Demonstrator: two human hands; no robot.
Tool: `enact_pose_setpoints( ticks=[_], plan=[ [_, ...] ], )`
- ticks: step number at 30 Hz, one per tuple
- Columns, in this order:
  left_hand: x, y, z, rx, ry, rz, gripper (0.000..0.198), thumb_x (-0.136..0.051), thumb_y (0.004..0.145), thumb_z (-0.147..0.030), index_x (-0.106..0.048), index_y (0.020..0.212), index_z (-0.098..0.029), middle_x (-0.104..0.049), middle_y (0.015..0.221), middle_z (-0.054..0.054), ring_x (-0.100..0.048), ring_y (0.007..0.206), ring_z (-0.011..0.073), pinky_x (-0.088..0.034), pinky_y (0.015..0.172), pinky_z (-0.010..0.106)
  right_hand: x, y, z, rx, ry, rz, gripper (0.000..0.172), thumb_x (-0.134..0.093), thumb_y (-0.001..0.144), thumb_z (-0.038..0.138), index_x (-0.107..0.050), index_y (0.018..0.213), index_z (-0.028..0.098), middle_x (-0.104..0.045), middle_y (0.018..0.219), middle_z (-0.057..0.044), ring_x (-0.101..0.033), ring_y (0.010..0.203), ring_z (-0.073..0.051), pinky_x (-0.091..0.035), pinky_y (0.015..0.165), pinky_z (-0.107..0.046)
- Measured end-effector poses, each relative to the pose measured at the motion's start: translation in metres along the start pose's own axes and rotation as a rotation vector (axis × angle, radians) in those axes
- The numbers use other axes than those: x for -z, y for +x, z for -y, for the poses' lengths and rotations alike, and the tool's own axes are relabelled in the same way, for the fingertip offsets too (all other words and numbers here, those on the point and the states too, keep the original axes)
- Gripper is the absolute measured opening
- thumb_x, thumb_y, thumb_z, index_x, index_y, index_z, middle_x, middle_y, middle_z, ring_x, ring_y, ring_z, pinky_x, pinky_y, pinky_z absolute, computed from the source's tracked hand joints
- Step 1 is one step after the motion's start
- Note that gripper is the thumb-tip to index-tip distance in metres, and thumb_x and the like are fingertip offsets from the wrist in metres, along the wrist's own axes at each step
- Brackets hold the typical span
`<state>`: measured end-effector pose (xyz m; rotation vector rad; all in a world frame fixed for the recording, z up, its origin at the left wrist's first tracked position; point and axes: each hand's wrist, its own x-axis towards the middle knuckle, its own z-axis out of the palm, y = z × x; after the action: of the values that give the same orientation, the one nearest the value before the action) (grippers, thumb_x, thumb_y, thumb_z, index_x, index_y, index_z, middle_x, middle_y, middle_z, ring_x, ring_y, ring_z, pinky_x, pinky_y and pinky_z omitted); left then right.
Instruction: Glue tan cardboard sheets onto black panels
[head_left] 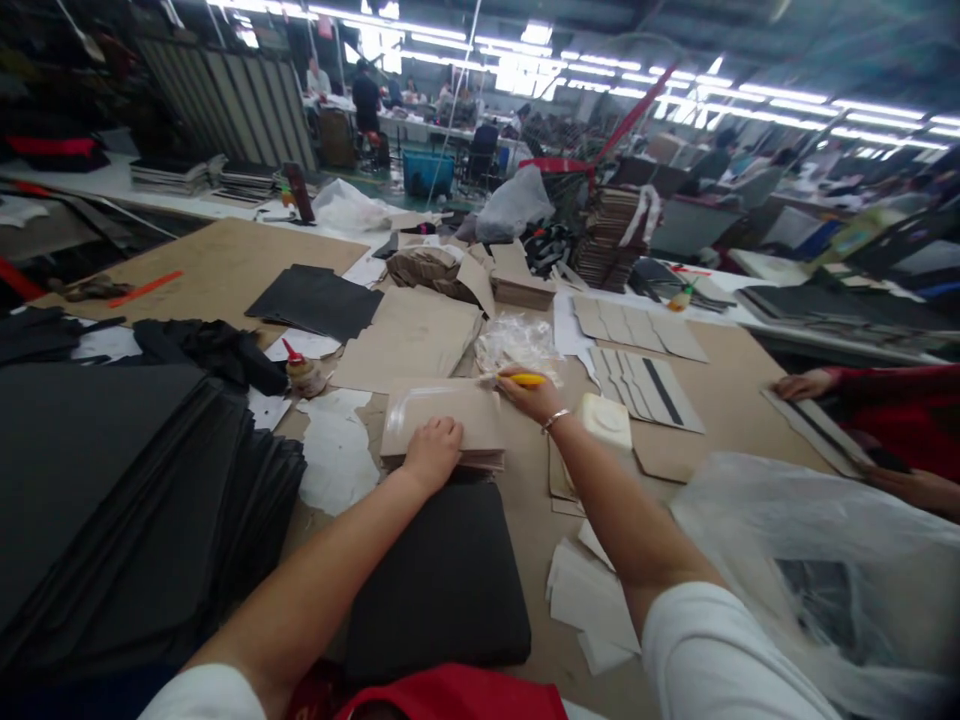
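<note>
I judge the stack of tan card sheets [457, 415], lying mid-table [225, 265], to be light, stiff and smooth, so the sheets are apt to slide on each other; it is best pressed flat from above or pinched at an edge. My left hand [433, 452] rests on its near edge, fingers curled under and gripping nothing. My right hand [531, 398] is closed round 1 yellow tool [525, 380], possibly a glue pen, at the far corner. I count 1 stack, 1 tool, 2 hands; the number of sheets is hidden

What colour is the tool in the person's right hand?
Yellow. The tool in the right hand shows clearly in the head view.
</note>
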<state>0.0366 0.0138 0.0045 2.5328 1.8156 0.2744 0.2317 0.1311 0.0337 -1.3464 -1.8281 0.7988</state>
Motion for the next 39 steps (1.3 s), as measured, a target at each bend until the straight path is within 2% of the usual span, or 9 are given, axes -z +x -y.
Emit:
enact_pose_setpoints(
  ticks=[5, 9, 18, 20, 22, 26, 28, 35, 39],
  plan=[
    [0.011, 0.007, -0.002, -0.033, 0.028, 0.063, 0.019, -0.060, 0.077, -0.022, -0.060, 0.094, -0.014, -0.059, 0.098, 0.012, -0.053, 0.099, 0.0257, -0.045, 0.082, 0.036, 0.010, -0.073, 0.006, 0.357, -0.373, 0.253, 0.025, -0.057, 0.081, 0.035, -0.069, 0.099, 0.022, -0.065, 0.085, -0.007, -0.060, 0.074, -0.016, -0.045, 0.071, -0.028],
    [0.012, 0.008, 0.006, -0.052, 0.001, 0.115, 0.023, -0.064, 0.076, -0.026, -0.060, 0.095, -0.014, -0.058, 0.100, 0.012, -0.054, 0.100, 0.0238, -0.045, 0.085, 0.034, 0.026, -0.130, 0.011, 0.381, -0.356, 0.258, 0.029, -0.050, 0.086, 0.037, -0.067, 0.104, 0.022, -0.066, 0.084, -0.007, -0.060, 0.071, -0.015, -0.046, 0.067, -0.027],
    [0.029, 0.014, 0.014, -0.114, -0.025, 0.181, 0.018, -0.066, 0.071, -0.031, -0.064, 0.081, -0.016, -0.062, 0.085, 0.007, -0.061, 0.080, 0.0195, -0.046, 0.070, 0.027, 0.038, -0.146, 0.029, -0.112, 0.377, -0.398, 0.040, -0.058, 0.077, 0.051, -0.065, 0.097, 0.017, -0.061, 0.063, 0.000, -0.054, 0.048, -0.011, -0.048, 0.048, -0.025],
    [0.039, 0.002, 0.011, -0.087, -0.012, 0.124, 0.011, -0.057, 0.075, -0.022, -0.062, 0.083, -0.016, -0.062, 0.089, 0.009, -0.060, 0.085, 0.0207, -0.046, 0.072, 0.028, 0.038, -0.146, 0.034, -0.135, 0.472, -0.466, 0.044, -0.056, 0.078, 0.053, -0.061, 0.102, 0.017, -0.062, 0.065, 0.001, -0.055, 0.047, -0.010, -0.049, 0.047, -0.024],
    [0.051, -0.014, 0.010, 0.038, -0.058, -0.072, 0.014, -0.049, 0.077, -0.015, -0.061, 0.085, -0.016, -0.062, 0.093, 0.011, -0.059, 0.091, 0.0217, -0.045, 0.076, 0.030, 0.033, -0.152, 0.040, -0.120, 0.502, -0.471, 0.046, -0.052, 0.080, 0.054, -0.056, 0.108, 0.018, -0.063, 0.067, 0.001, -0.057, 0.046, -0.010, -0.050, 0.047, -0.024],
    [0.071, -0.052, 0.009, 0.448, -0.585, -0.686, 0.015, -0.052, 0.071, -0.017, -0.059, 0.084, -0.015, -0.064, 0.081, 0.006, -0.061, 0.081, 0.0185, -0.048, 0.075, 0.029, 0.006, -0.173, 0.051, -0.085, 0.439, -0.293, 0.038, -0.047, 0.084, 0.054, -0.048, 0.103, 0.021, -0.066, 0.074, -0.002, -0.063, 0.054, -0.013, -0.053, 0.052, -0.027],
    [0.072, -0.070, 0.000, 0.512, -0.942, -0.794, 0.022, -0.057, 0.068, -0.021, -0.061, 0.088, -0.014, -0.065, 0.079, 0.003, -0.063, 0.079, 0.0177, -0.050, 0.074, 0.029, -0.013, -0.183, 0.054, -0.081, 0.347, -0.199, 0.032, -0.047, 0.084, 0.052, -0.046, 0.096, 0.022, -0.067, 0.080, -0.004, -0.065, 0.061, -0.015, -0.053, 0.057, -0.030],
    [0.054, -0.133, -0.054, 0.659, -1.550, -0.680, 0.041, -0.068, 0.063, -0.034, -0.062, 0.099, -0.015, -0.068, 0.083, 0.003, -0.064, 0.078, 0.0173, -0.053, 0.076, 0.034, -0.042, -0.210, 0.058, -0.081, 0.053, -0.287, 0.026, -0.055, 0.078, 0.042, -0.045, 0.091, 0.021, -0.062, 0.080, -0.004, -0.060, 0.070, -0.017, -0.047, 0.067, -0.032],
    [0.043, -0.171, -0.052, 0.655, -1.671, -0.597, 0.041, -0.060, 0.074, -0.045, -0.058, 0.103, -0.016, -0.067, 0.090, 0.005, -0.064, 0.083, 0.0173, -0.053, 0.076, 0.032, -0.034, -0.236, 0.046, -0.093, 0.097, -0.215, 0.025, -0.054, 0.078, 0.042, -0.044, 0.090, 0.022, -0.057, 0.074, -0.001, -0.055, 0.065, -0.015, -0.045, 0.062, -0.029]
  ],
)
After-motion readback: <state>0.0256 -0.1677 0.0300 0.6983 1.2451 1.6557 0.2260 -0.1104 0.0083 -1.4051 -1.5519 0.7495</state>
